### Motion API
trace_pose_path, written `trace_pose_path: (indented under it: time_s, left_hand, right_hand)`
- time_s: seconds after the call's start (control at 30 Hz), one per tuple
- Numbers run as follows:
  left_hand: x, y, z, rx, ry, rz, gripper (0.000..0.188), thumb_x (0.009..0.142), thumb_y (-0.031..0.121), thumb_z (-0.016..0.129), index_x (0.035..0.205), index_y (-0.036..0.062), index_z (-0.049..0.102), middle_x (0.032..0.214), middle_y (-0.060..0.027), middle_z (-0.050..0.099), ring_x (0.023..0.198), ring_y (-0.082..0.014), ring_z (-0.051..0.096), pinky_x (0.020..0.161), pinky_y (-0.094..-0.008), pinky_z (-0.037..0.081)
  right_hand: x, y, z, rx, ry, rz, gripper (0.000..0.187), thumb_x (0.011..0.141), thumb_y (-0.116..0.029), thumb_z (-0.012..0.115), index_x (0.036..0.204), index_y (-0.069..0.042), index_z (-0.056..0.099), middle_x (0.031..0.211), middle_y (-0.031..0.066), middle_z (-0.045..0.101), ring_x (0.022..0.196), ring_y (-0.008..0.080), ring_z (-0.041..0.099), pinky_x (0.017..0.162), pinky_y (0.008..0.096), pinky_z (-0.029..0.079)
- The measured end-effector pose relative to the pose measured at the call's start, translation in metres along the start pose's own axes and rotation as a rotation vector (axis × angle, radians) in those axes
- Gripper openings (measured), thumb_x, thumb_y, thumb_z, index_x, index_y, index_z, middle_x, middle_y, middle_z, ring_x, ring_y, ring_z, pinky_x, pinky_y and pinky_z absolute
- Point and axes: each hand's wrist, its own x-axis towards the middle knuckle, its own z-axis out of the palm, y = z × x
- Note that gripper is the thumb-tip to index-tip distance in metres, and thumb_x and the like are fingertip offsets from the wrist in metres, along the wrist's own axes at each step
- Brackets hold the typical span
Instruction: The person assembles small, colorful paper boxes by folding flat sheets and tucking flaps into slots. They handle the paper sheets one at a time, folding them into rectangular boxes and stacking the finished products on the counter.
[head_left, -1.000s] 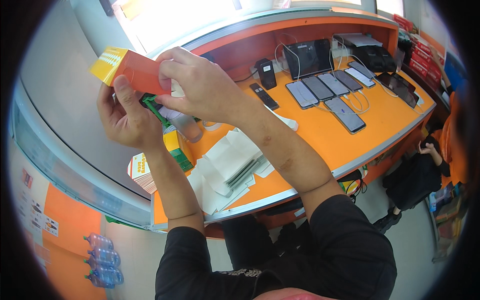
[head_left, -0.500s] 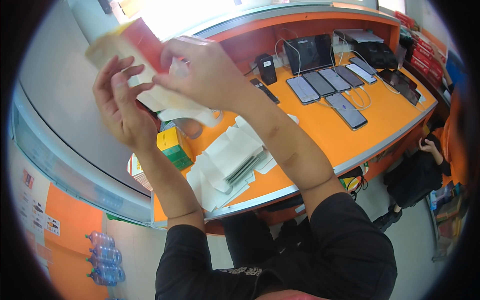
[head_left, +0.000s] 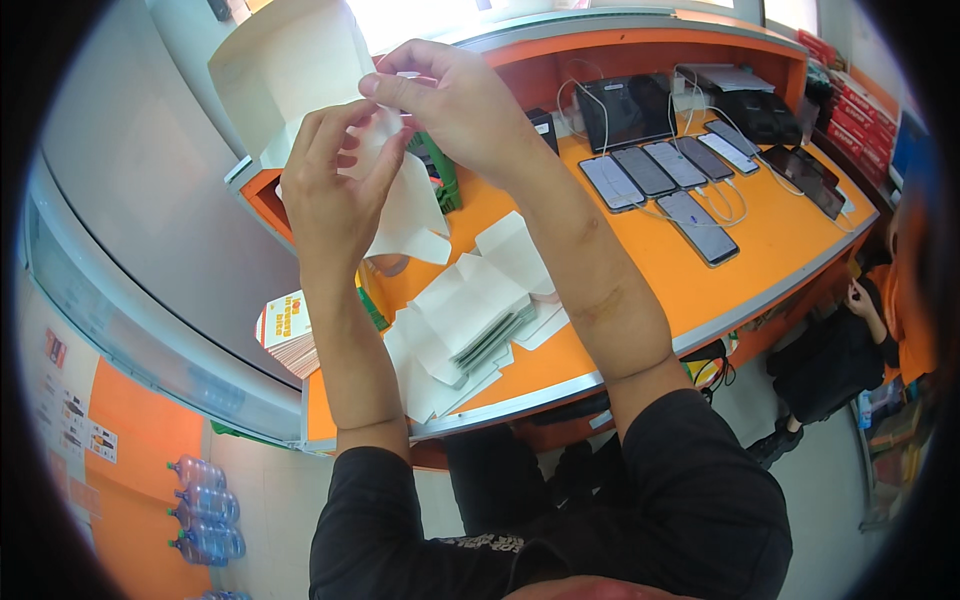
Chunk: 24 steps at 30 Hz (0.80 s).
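Observation:
An unfolded carton (head_left: 290, 75) is held up at the upper left, its plain cream inner side facing me and its lower flaps hanging over the counter. My right hand (head_left: 462, 112) pinches the carton's right edge between thumb and fingers. Just below it, my left hand (head_left: 338, 190) curls its fingers and thumb around a pale flap near the carton's middle. Beneath my arms lies a pile of flat white carton blanks (head_left: 470, 315). Mostly hidden behind my left forearm is a yellow and green box (head_left: 373, 298).
Several phones (head_left: 672, 165) with white cables rest on the orange counter (head_left: 610, 310) at right, before a dark tablet (head_left: 628, 112). A printed stack of cards or blanks (head_left: 288, 325) stands at the left edge. Another person (head_left: 850, 315) sits at far right. Water bottles (head_left: 208, 510) stand lower left.
The carton has turned from its red and yellow printed side to its plain inside. My left hand, spread before, has moved right and closed on a flap; my right hand moved slightly right and up.

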Motion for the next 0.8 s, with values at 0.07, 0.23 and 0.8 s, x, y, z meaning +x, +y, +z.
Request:
trace_pose_path:
  time_s: [0.07, 0.23, 0.8]
  left_hand:
    - [0.002, -0.004, 0.000, -0.060, 0.016, 0.013, 0.029, 0.081, 0.014, 0.079, 0.108, 0.0093, 0.071, 0.098, -0.0054, 0.069, 0.083, -0.0163, 0.066, 0.070, -0.0294, 0.055]
    - [0.002, -0.013, -0.002, -0.212, -0.006, 0.025, 0.026, 0.086, 0.009, 0.074, 0.112, 0.0079, 0.072, 0.102, -0.0063, 0.070, 0.084, -0.0147, 0.067, 0.073, -0.0283, 0.056]
    - [0.003, -0.015, -0.016, -0.589, -0.054, -0.231, 0.034, 0.094, 0.018, 0.072, 0.122, -0.0026, 0.069, 0.100, -0.0084, 0.073, 0.086, -0.0147, 0.066, 0.079, -0.0277, 0.053]
  right_hand:
    - [0.000, 0.000, -0.002, 0.018, 0.002, -0.003, 0.036, 0.093, -0.031, 0.072, 0.109, 0.001, 0.066, 0.094, 0.0073, 0.068, 0.088, 0.0106, 0.065, 0.073, 0.0255, 0.052]
    - [-0.002, -0.004, -0.007, -0.081, 0.039, -0.002, 0.038, 0.093, -0.032, 0.072, 0.111, 0.002, 0.066, 0.094, 0.0082, 0.069, 0.085, 0.0116, 0.066, 0.075, 0.0256, 0.053]
    - [-0.001, -0.004, -0.007, -0.438, -0.037, -0.367, 0.027, 0.090, -0.025, 0.074, 0.101, -0.001, 0.074, 0.123, 0.0075, 0.067, 0.095, 0.0187, 0.068, 0.085, 0.0320, 0.055]
